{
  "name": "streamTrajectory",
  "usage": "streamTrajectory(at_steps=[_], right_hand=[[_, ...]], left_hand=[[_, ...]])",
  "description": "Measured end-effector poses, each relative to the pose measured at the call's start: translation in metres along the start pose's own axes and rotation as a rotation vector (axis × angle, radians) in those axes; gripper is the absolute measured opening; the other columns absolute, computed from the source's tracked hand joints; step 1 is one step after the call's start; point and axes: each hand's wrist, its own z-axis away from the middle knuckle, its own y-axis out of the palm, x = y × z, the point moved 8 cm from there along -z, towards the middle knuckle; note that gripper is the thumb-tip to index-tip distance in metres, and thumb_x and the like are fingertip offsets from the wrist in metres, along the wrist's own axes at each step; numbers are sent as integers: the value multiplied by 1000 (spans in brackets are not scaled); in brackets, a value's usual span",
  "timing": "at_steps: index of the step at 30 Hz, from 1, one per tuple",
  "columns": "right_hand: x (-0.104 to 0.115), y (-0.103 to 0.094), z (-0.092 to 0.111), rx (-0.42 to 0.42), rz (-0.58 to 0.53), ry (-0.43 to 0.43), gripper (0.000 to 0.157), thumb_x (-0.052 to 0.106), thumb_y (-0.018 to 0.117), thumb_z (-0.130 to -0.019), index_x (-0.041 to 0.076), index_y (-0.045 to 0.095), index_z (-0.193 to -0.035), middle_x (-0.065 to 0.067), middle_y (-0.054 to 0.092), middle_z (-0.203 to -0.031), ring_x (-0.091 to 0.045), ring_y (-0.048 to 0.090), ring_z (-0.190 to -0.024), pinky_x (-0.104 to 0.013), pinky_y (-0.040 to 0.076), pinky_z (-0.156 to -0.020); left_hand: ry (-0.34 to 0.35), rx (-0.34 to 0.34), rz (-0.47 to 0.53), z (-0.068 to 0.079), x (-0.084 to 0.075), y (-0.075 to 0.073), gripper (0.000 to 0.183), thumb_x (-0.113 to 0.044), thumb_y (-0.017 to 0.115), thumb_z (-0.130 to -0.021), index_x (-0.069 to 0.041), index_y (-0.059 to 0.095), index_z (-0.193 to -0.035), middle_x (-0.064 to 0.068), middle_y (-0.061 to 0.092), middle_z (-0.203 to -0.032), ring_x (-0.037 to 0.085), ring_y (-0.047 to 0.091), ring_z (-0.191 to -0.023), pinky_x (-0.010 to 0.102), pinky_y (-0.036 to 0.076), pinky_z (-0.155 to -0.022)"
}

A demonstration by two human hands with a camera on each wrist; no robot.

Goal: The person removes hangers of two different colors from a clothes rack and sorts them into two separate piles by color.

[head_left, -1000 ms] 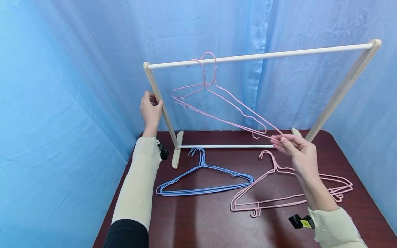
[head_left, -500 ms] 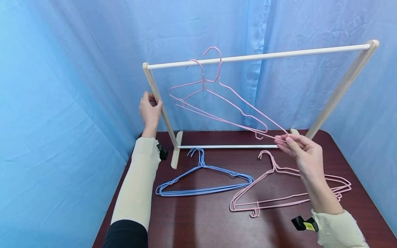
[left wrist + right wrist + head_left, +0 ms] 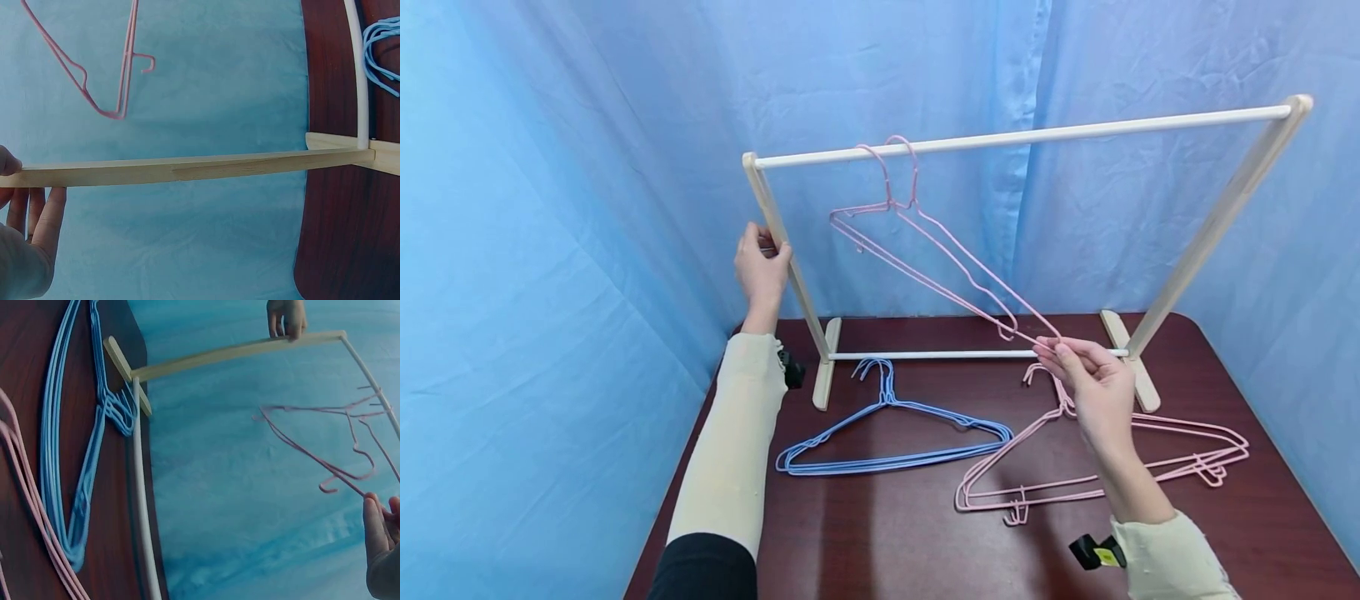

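Note:
In the head view my left hand point(image 3: 763, 265) grips the left wooden post point(image 3: 801, 287) of a small clothes rack, thumb on one side and fingers on the other. My right hand point(image 3: 1097, 379) pinches the lower right corner of a pink wire hanger point(image 3: 915, 175), which slants up and left from it. This hanger's hook lies over the white top rail point(image 3: 1075, 132). Just left of it, a second pink hanger point(image 3: 886, 177) hangs on the same rail. Both hangers also show in the right wrist view, partly overlapping.
Several blue hangers point(image 3: 895, 462) lie stacked on the dark table point(image 3: 925, 550), below the rack's lower bar point(image 3: 940, 355). Several pink hangers point(image 3: 973, 479) lie to their right, partly under my right forearm. Blue curtains point(image 3: 587, 250) surround the table behind and at the sides.
The held hanger rose with its hook above the rail, then came down and left onto it. My right hand shifted right, then back left and slightly down. My left hand stays on the post.

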Motion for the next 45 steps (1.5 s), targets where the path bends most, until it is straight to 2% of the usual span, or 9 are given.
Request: streamTrajectory(at_steps=[5, 7, 14, 21, 28, 31, 39, 42, 45], right_hand=[[-13, 9, 5, -25, -7, -52, 28, -5, 60, -94, -30, 56, -106, -15, 78, -96, -19, 77, -88, -32, 59, -82], [-19, 12, 6, -28, 0, -75, 27, -6, 59, -94, -30, 56, -105, -14, 78, -97, -18, 77, -88, -32, 59, -82], [-32, 16, 8, -68, -41, -62, 30, -4, 60, -94, -31, 55, -107, -16, 78, -97, -20, 77, -88, -33, 58, -83], [-26, 3, 10, -135, -84, -78, 22, -6, 61, -93, -25, 60, -103, -18, 77, -96, -22, 77, -87, -33, 59, -82], [-29, -10, 12, -186, -119, -43, 23, -4, 63, -92, -25, 60, -102, -20, 77, -94, -24, 78, -85, -34, 59, -81], [-35, -9, 13, -163, -57, 6, 21, -2, 62, -93, -21, 61, -102, -16, 78, -94, -21, 77, -86, -32, 59, -81], [-42, 9, 10, -11, 99, 88, 14, 2, 59, -97, -12, 58, -96, -6, 78, -98, -17, 77, -88, -32, 59, -83], [-45, 19, 5, 95, 262, 118, 16, 6, 57, -99, -8, 50, -96, -3, 78, -92, -13, 77, -80, -31, 61, -77], [-47, 29, 1, 229, 525, 108, 21, 12, 56, -101, -6, 45, -103, -2, 74, -79, -6, 71, -64, -28, 62, -64]], left_hand=[[2, 1, -1, 0, 0, 0, 20, -16, 61, -96, -1, 54, -108, 21, 59, -113, 34, 65, -107, 46, 56, -91], [1, 2, 1, -1, 0, 0, 20, -16, 61, -96, -1, 54, -108, 22, 59, -113, 34, 65, -108, 46, 56, -92], [-6, -6, 12, 0, 0, -1, 21, -16, 61, -96, 0, 54, -108, 22, 59, -113, 35, 65, -108, 46, 57, -92], [-11, 15, 4, 1, 1, 2, 20, -16, 60, -97, -1, 54, -109, 21, 59, -114, 34, 65, -108, 45, 57, -92], [-7, 18, 8, -1, 1, 1, 21, -17, 60, -97, -1, 54, -109, 22, 58, -116, 34, 65, -109, 46, 57, -93], [-9, 15, 5, -1, 1, 0, 21, -16, 60, -96, 0, 53, -109, 22, 58, -116, 34, 64, -109, 45, 56, -93], [-14, 3, -4, -1, 1, -1, 21, -16, 61, -96, -1, 54, -109, 21, 59, -115, 33, 65, -109, 45, 57, -93], [-17, 1, -3, -1, 1, -1, 21, -16, 61, -96, -1, 54, -110, 21, 59, -115, 33, 65, -108, 44, 57, -92], [-13, -4, -2, -1, 1, 0, 21, -17, 61, -96, -1, 55, -109, 20, 59, -114, 33, 65, -108, 45, 57, -92]])
